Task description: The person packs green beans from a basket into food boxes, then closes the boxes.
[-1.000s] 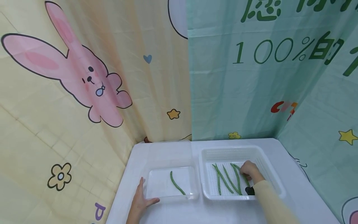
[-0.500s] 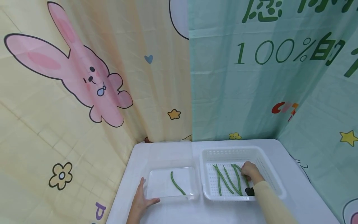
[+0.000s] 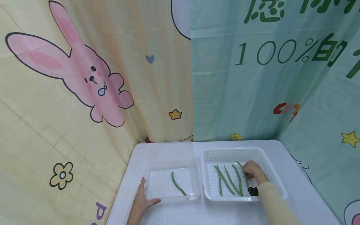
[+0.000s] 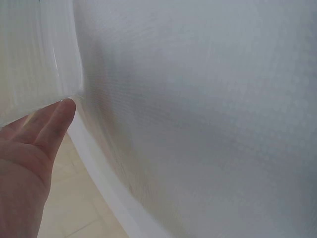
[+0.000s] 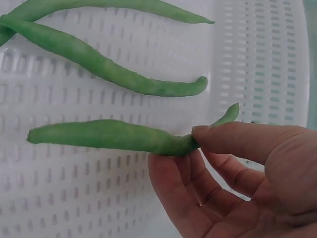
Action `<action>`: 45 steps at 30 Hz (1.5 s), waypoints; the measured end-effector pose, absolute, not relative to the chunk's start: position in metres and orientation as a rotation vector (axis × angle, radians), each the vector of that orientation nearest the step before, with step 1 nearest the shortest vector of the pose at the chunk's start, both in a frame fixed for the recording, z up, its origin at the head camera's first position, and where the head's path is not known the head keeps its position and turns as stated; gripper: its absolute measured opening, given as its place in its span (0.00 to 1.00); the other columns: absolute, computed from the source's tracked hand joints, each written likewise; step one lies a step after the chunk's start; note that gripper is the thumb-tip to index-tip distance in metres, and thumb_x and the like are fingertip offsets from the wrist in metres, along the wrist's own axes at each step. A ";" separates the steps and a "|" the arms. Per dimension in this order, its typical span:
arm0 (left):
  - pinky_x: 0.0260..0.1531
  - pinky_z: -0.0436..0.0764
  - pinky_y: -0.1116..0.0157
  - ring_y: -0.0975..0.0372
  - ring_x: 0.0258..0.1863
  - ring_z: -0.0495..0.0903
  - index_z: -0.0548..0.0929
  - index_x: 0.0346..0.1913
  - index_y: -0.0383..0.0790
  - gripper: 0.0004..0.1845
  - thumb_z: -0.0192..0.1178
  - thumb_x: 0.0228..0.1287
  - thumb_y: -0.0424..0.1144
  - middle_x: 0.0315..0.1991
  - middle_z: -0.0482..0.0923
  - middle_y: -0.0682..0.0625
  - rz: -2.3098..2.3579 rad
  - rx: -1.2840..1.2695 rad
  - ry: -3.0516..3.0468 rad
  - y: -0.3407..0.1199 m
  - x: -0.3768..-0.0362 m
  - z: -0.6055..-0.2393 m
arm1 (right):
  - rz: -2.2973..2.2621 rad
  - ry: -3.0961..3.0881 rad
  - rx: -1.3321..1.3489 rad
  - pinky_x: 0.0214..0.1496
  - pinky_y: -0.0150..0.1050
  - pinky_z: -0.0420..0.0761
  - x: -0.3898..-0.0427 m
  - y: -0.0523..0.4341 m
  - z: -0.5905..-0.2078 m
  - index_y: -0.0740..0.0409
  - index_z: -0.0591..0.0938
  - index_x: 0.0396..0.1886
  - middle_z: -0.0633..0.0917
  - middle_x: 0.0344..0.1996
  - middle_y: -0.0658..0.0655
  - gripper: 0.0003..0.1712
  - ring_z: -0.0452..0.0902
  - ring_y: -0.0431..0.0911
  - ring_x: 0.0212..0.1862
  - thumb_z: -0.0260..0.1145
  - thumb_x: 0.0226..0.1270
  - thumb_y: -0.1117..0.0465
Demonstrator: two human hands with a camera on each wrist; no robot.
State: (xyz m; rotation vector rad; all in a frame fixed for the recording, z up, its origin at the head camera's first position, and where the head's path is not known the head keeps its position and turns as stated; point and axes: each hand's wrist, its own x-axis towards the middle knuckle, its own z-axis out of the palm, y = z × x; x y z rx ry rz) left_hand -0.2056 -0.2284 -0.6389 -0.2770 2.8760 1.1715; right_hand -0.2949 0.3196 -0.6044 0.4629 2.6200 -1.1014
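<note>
My right hand (image 3: 253,170) pinches a green bean (image 5: 106,135) between thumb and fingers, near its far end. It is over the white perforated basket (image 3: 270,165). Several other green beans (image 3: 223,179) lie on the basket floor, left of the hand; two of them cross. My left hand (image 3: 140,200) is spread at the near left corner of a clear plastic box (image 3: 157,184), thumb along the front and fingers straight along the side. In the left wrist view, the fingertips touch the box wall (image 4: 54,54). A single curved green bean (image 3: 177,185) lies inside the box.
Box and basket stand side by side on a white table (image 3: 213,214). A small black object (image 3: 253,191) shows by the right wrist. Printed curtains hang around the back and sides, with a pink rabbit (image 3: 87,78) on the left one.
The right hand has lifted the pinched bean slightly and shifted it away from the neighbouring bean, whose upper end it had crossed. The left hand holds its place.
</note>
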 end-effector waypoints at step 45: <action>0.79 0.66 0.33 0.30 0.78 0.61 0.47 0.85 0.33 0.81 0.89 0.32 0.55 0.81 0.58 0.26 1.228 -0.277 2.850 -0.230 -0.205 -0.636 | -1.629 2.367 -0.037 0.54 0.50 0.95 -0.317 0.188 -0.463 0.73 0.72 0.69 0.82 0.50 0.64 0.25 0.85 0.48 0.45 0.62 0.78 0.65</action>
